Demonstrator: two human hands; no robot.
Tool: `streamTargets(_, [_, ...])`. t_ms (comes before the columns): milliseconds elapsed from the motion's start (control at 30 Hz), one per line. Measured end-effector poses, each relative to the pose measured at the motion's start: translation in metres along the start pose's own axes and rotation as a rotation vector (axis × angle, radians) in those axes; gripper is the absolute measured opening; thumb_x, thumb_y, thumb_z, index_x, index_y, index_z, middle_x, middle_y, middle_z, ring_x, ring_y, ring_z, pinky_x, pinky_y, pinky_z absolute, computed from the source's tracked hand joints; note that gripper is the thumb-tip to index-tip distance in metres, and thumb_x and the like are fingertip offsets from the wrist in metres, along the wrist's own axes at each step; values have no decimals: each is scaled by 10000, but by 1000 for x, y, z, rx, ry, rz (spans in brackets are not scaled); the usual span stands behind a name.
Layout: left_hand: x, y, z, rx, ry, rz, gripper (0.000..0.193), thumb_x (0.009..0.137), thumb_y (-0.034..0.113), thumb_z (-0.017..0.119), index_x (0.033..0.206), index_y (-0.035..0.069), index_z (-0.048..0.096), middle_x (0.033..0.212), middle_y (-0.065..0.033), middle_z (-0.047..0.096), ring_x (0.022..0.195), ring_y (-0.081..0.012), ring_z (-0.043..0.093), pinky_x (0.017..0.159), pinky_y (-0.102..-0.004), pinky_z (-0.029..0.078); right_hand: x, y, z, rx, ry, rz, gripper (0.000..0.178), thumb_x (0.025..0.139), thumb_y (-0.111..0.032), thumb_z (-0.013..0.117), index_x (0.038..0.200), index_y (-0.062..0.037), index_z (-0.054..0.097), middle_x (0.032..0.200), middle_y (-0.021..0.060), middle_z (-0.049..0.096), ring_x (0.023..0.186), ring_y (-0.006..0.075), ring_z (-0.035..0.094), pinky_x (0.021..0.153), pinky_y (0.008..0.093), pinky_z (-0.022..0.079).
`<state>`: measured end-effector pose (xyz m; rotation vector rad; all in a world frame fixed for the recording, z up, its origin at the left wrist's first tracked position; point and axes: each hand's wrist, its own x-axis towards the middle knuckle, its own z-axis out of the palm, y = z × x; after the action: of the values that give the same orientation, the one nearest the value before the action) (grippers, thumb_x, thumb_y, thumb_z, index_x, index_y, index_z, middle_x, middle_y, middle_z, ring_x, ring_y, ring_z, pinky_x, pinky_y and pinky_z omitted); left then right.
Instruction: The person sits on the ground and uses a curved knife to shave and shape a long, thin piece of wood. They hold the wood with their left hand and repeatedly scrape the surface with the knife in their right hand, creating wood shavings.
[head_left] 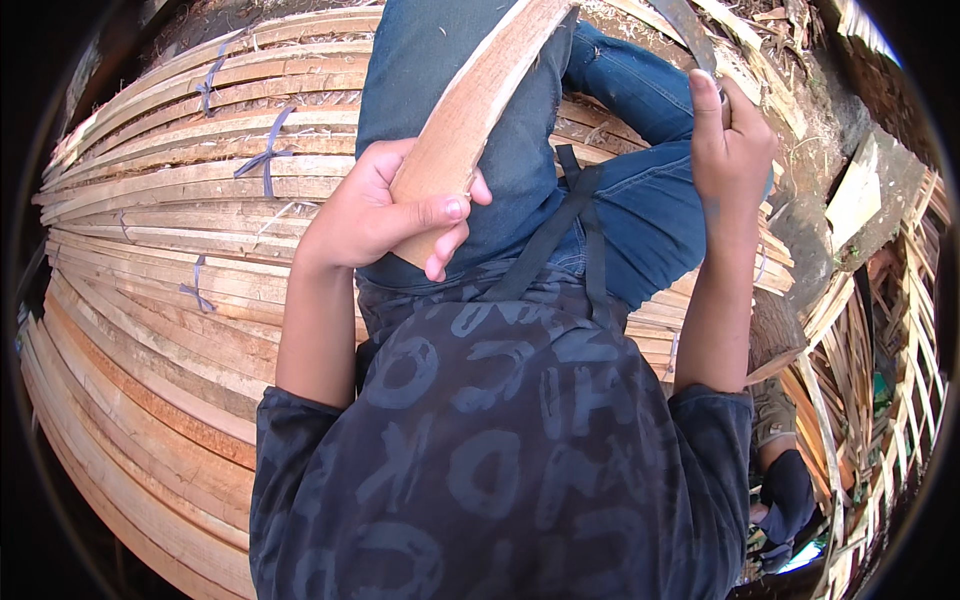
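Observation:
A long pale wooden slat [478,108] slants over my lap, its far end running past the top edge of the view. My left hand [375,212] grips the near end of it, with the thumb across its upper face. On the right, my right hand [733,145] is raised above my bent knee and closed around a knife [688,28]. The knife's dark, curved blade points up and to the left, apart from the slat. Its handle is mostly hidden in my fingers.
Several bundles of long wooden slats [170,205] lie at my left, bound with blue ties [268,152]. Wood scraps [857,205] litter the ground at far right. Thin split strips [815,440] heap up below them, beside what looks like part of another person [785,490].

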<state>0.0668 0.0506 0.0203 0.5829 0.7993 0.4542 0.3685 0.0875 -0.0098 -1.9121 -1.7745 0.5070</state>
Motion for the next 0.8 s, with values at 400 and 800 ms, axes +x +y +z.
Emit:
streamTargets(400, [-7,12,19,360,315,-105,321,761,62,785,979,-47,577,690,-65,613,524,-107,625,437,-241,513,-66,0,34,747,-295,460,416,990,-299,551,689,-21,476,601,-42,360,585,50,307,497,251,271])
streamTargets(800, [-14,22,10,680,283,71,527,665,247,839,1000,29,495,740,6,512,692,-72,509,624,-225,429,-41,-24,30,880,-327,399,385,994,-318,545,723,-46,517,585,-61,395,532,24,336,472,219,274])
